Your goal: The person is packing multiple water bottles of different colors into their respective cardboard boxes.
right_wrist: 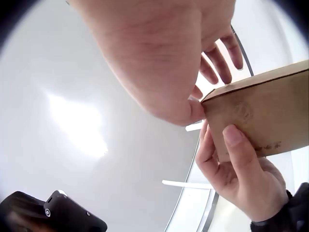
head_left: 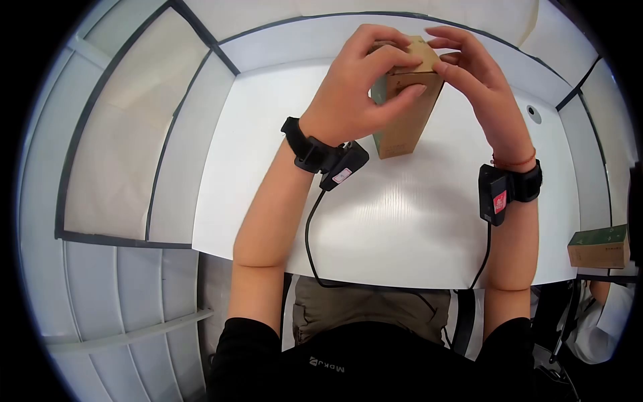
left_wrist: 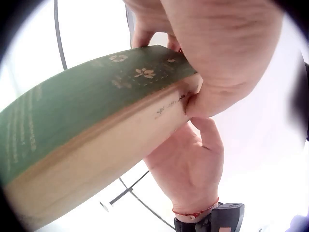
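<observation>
A tall cardboard box point(head_left: 404, 127) appears upright over the white table point(head_left: 375, 228), brown on the front with a green side point(left_wrist: 87, 104) that carries pale print and a leaf mark. My left hand point(head_left: 355, 90) grips its upper end, the thumb pressed along the brown front face and the fingers over the top. At the top right corner, my right hand point(head_left: 483, 84) touches the edge with its thumb tip. In the right wrist view the other right fingers point(right_wrist: 219, 65) are spread loosely beyond the box's edge.
Another green and brown box point(head_left: 598, 248) lies at the table's right edge. Low white partitions point(head_left: 194, 141) enclose the sides and back. A round cable hole point(head_left: 534, 114) sits at back right. Wrist camera cables point(head_left: 308, 234) trail across the front edge. Part of another person point(head_left: 603, 321) shows at lower right.
</observation>
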Available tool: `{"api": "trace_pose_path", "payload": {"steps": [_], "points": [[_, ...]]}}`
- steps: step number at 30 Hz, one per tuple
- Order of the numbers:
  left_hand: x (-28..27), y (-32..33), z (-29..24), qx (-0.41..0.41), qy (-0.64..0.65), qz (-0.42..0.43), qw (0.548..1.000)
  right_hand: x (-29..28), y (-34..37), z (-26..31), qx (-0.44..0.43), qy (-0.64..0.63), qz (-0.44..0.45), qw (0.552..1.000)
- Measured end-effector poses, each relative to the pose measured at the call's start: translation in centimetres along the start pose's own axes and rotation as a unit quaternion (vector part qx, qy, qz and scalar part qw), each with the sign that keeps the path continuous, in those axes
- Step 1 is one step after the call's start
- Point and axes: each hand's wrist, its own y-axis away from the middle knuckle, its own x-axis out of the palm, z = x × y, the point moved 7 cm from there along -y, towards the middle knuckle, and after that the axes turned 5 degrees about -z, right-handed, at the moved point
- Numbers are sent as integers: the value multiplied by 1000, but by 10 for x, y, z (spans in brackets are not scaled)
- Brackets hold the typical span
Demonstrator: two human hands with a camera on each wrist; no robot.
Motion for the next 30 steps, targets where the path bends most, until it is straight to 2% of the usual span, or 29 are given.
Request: {"api": "trace_pose_path", "payload": {"steps": [3,6,9,11,12,17,19,20,23,24,25,26,27,30], "points": [[0,1,-6,59,-73,-7,996,9,1,-1,-3,-13,46,999],[5,12,16,-40,-3,-77,996,19,3,-1,-1,-17,124,992],[21,30,42,-236,161,-9,958,23,4,-8,-15,-3,82,997],[33,34,45,-300,206,58,929,27,9,-20,-22,-11,57,998],[37,37,46,-331,226,90,912,27,11,-27,-44,3,41,998],[66,83,66,-381,239,180,875,33,22,-41,-114,41,-40,992],[76,104,70,-400,283,208,847,41,31,-68,-64,45,-29,996],[78,119,70,-411,261,212,847,47,39,-91,-33,49,-24,998],[61,105,46,-358,182,222,888,56,63,-121,92,35,9,995],[65,137,72,-397,151,182,887,54,67,-120,136,31,18,990],[60,143,73,-360,80,186,911,50,73,-122,180,29,26,983],[50,146,74,-317,9,188,930,43,75,-122,150,100,12,984],[41,145,74,-269,-61,190,942,37,78,-123,151,109,3,983],[27,158,90,-406,40,158,899,17,93,-123,155,123,-26,980]]}}
